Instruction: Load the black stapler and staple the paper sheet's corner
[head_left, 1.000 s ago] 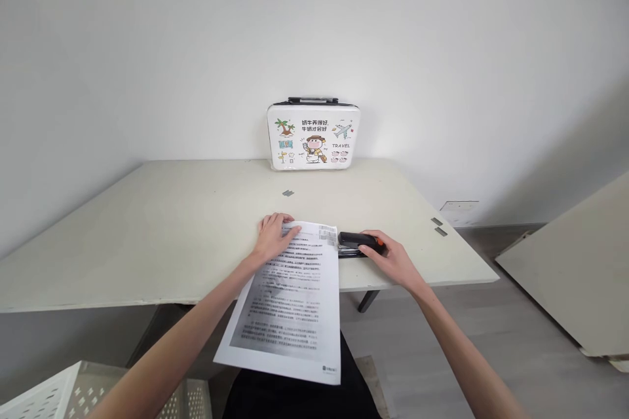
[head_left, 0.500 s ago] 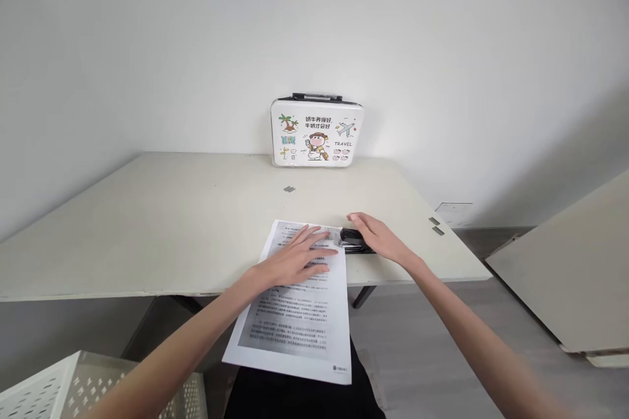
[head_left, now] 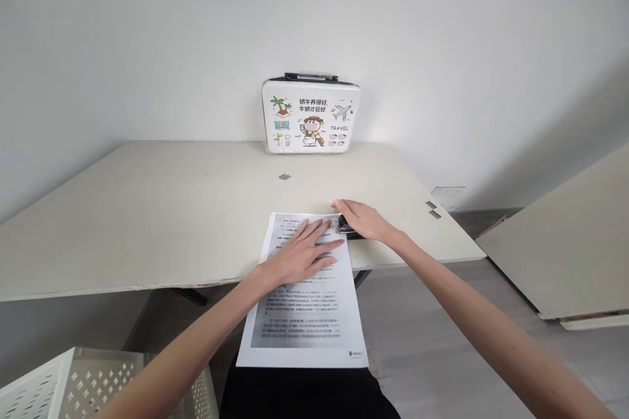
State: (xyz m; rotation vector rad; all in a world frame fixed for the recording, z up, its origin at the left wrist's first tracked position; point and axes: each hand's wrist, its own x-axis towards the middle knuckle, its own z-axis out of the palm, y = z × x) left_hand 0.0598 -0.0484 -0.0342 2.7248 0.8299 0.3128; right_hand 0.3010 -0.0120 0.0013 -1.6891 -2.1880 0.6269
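Note:
A printed sheet of paper [head_left: 304,314] lies partly on the table, its lower part overhanging the front edge toward my lap. Spread flat across the upper half of the sheet is my left hand [head_left: 304,255], fingers apart. A black stapler [head_left: 348,228] sits at the sheet's right edge near the top, its front end at the paper. From above, my right hand [head_left: 364,217] closes over the stapler and covers much of it. Whether the paper lies inside the jaw is hard to make out.
A white cartoon-printed case [head_left: 310,118] stands against the wall at the back of the table [head_left: 147,222]. Staple strips [head_left: 285,177] lie mid-table, with more staple strips [head_left: 433,209] near the right edge. A white perforated basket [head_left: 69,383] stands at lower left.
My right hand has come down over the stapler, covering more of it. The sheet's lower end has swung to the right. My left hand stays spread on the paper; the view has shifted slightly.

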